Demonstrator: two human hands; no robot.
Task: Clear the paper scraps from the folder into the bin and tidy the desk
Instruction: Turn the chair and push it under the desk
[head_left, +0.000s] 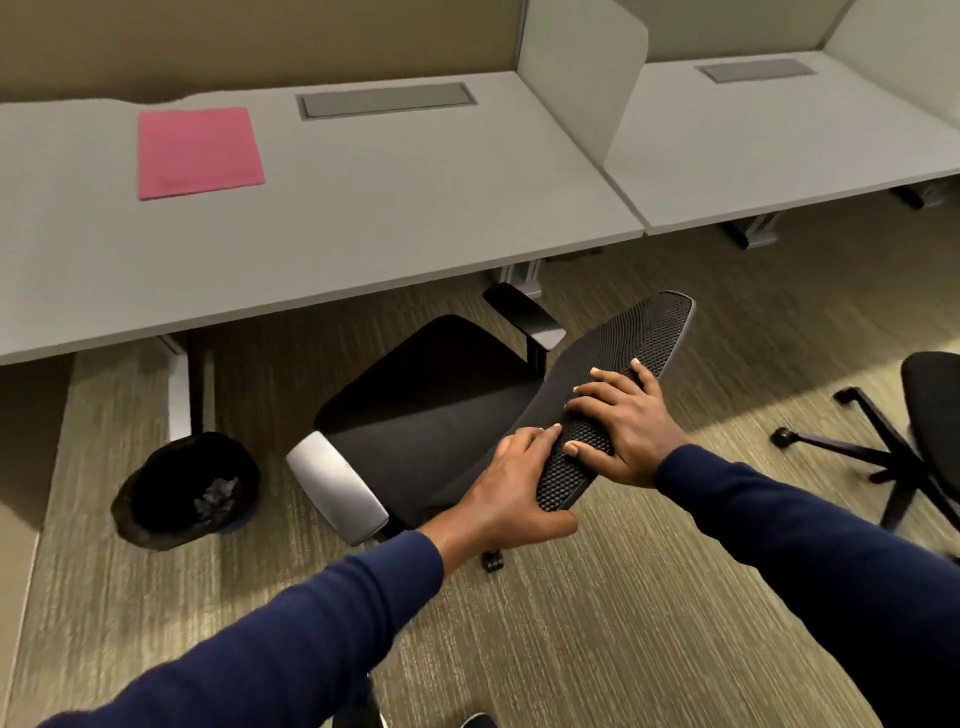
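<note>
The desk (363, 218) fills the upper half of the frame, a long pale grey surface with a grey cable hatch (387, 98) set into its back edge and a divider panel (582, 88) at its right end. Apart from the folder, nothing lies on it, so the tidying of the surface looks largely done.

The office chair (441, 415) stands at the centre of the frame, turned at an angle and pulled out from under the desk. Both hands are on the top of its mesh backrest (623, 384). The left hand (514, 493) wraps around the near end of the backrest, thumb under and fingers curled over the edge. The right hand (623, 426) lies on top of the mesh with its fingers spread and bent down over the far side. Judging from this hold, the step in hand is pushing the chair back in, which would be among the last parts of tidying. A second chair (914, 431) shows partly at the right edge.

The bin (184, 491) sits on the carpet at the lower left, beneath the desk's front edge and beside the desk leg (182, 384). It has a dark liner, and crumpled pale paper scraps (215, 499) are visible inside, so the clearing appears complete.

The folder (200, 152) lies at the upper left of the frame, toward the back of the desk. It is pink, closed and flat, roughly square to the desk edge, with no scraps visible on it or around it.
</note>
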